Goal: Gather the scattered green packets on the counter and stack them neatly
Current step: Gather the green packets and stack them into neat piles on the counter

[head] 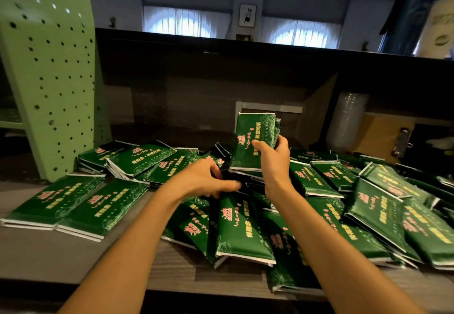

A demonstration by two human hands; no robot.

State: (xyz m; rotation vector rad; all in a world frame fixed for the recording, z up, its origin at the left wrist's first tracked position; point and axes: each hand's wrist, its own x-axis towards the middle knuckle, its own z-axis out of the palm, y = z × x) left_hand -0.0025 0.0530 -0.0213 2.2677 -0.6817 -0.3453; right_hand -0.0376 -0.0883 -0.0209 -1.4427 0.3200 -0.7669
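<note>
Lying scattered over the grey wooden counter, the glossy dark green foil packets with pink and yellow print look light, thin and slippery; better to pinch the long edges; the left hand curls into the pile, grip I cannot tell; the right hand clasps an upright bundle of packets.

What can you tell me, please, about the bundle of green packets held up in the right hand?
The bundle of green packets is glossy dark green film with white sealed ends, pale swirl patterns and pink and yellow print. At least two packets show, one behind the other. It stands upright above the scattered pile. The right hand grips its lower right side, thumb across the front, fingers behind the right edge. Whether its bottom touches the pile is unclear.
</note>
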